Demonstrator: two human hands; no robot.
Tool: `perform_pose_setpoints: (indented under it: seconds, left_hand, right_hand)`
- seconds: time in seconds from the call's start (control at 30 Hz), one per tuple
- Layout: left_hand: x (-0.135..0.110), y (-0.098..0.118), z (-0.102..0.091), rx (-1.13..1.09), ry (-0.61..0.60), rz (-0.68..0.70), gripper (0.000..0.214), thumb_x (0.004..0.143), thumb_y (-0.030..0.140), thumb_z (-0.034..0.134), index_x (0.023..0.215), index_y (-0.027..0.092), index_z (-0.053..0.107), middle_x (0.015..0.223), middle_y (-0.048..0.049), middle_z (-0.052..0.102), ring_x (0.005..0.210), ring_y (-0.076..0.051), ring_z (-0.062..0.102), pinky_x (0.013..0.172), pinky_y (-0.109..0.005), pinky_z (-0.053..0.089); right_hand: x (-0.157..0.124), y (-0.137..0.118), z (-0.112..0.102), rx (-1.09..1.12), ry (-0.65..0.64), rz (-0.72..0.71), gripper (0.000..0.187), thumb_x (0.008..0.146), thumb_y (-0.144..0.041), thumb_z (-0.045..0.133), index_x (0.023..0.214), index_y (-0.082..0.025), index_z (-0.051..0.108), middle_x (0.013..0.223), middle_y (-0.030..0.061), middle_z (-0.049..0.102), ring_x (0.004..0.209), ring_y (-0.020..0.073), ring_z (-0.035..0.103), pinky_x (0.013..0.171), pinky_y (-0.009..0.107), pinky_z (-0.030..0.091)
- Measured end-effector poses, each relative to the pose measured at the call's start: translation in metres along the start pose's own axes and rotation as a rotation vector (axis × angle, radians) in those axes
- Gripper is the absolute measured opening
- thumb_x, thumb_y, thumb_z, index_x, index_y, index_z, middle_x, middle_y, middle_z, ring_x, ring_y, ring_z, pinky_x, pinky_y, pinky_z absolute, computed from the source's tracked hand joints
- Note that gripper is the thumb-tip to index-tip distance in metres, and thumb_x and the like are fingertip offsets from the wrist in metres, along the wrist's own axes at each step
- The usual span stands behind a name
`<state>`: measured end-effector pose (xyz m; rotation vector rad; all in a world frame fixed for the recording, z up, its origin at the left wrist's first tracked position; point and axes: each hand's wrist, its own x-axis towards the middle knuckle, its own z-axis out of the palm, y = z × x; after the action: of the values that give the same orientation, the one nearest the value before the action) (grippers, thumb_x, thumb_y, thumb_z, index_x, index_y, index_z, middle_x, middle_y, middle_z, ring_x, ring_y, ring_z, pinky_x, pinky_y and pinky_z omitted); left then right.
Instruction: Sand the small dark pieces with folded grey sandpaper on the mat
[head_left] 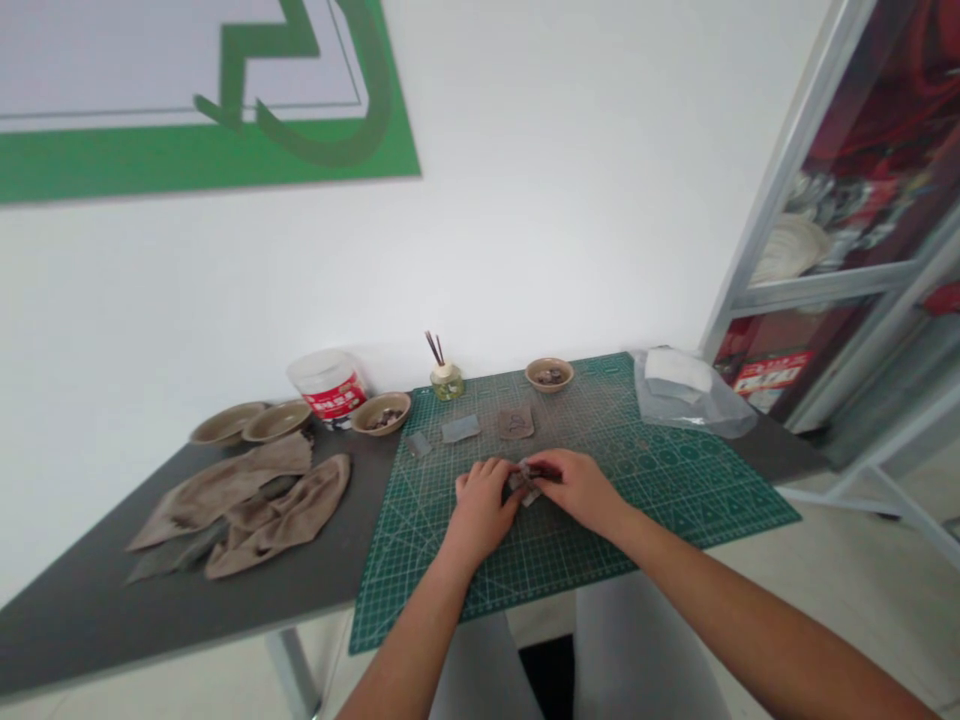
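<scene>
My left hand (480, 512) and my right hand (574, 490) meet above a green cutting mat (667, 500). Between their fingertips is a small pale piece with a dark strip (529, 482), partly hidden by my fingers, and I cannot tell its material. Both hands pinch it. Farther up the mat, out of reach of my fingers, lie a grey-blue rectangular piece (460, 428), a tan piece with dark marks (516, 423), and a small translucent grey piece (418, 445).
A small bowl of dark bits (549, 374) sits on the mat's far edge, and another (381, 413) stands to its left. Also on the grey table (90, 625) are a reed diffuser (446, 381), a red-labelled tub (328, 388), two shallow dishes (229, 424), crumpled tan cloths (240, 505), and a plastic bag (694, 395).
</scene>
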<state>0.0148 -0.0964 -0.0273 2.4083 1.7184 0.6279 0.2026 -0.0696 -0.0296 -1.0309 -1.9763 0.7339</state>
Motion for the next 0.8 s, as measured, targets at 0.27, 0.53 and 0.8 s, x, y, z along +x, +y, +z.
perform_pose_setpoints:
  seconds: [0.27,0.53,0.8]
  left_hand:
    - [-0.003,0.004,0.0,0.064,-0.003,-0.024,0.026,0.09,0.029,0.049,0.111,0.03,0.062,0.116,-0.0062,0.058,0.11,-0.026,0.045,0.09,-0.044,0.031]
    - [-0.005,0.009,-0.003,0.078,0.007,-0.008,0.028,0.089,0.037,0.051,0.115,0.032,0.061,0.115,-0.006,0.058,0.109,-0.028,0.044,0.089,-0.046,0.031]
    - [-0.005,0.01,-0.002,0.096,0.011,-0.005,0.031,0.087,0.04,0.054,0.116,0.032,0.059,0.115,-0.0063,0.057,0.108,-0.029,0.044,0.09,-0.047,0.031]
  right_hand:
    - [-0.005,0.007,0.005,-0.338,-0.073,-0.039,0.013,0.084,-0.022,0.063,0.093,-0.022,0.071,0.096,0.0047,0.068,0.097,0.0189,0.058,0.09,0.033,0.042]
    - [0.0,0.008,0.004,-0.365,-0.098,-0.054,0.008,0.082,-0.019,0.064,0.087,-0.019,0.07,0.089,0.0049,0.066,0.093,0.0188,0.057,0.086,0.031,0.042]
    - [-0.001,0.012,0.0,-0.348,-0.125,-0.098,0.006,0.079,-0.017,0.066,0.084,-0.019,0.069,0.09,0.0041,0.066,0.092,0.0181,0.057,0.085,0.031,0.042]
